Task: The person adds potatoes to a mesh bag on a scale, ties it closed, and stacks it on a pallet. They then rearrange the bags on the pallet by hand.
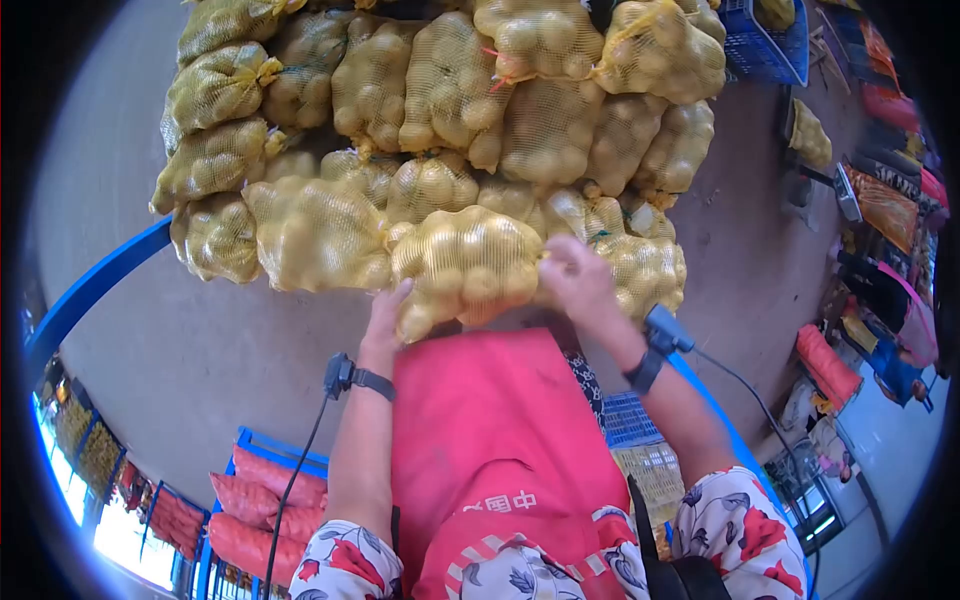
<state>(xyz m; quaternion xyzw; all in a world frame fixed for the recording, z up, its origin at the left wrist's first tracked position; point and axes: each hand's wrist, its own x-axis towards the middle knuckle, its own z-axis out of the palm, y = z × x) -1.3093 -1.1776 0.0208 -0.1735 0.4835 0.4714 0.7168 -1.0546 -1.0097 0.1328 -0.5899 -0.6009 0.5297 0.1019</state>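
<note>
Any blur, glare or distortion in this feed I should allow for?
Head view: right hand blurred; shiny highlights on the yellow mesh bag between the hands; glare washing out the lower left; dark, rounded corners, with fisheye-like bending towards the edges.

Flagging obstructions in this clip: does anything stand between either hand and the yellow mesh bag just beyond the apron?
Nothing visible does. The left hand is at the left side of the yellow mesh bag, the right hand at its right end. The stacked bags lie beside and beyond it.
</note>
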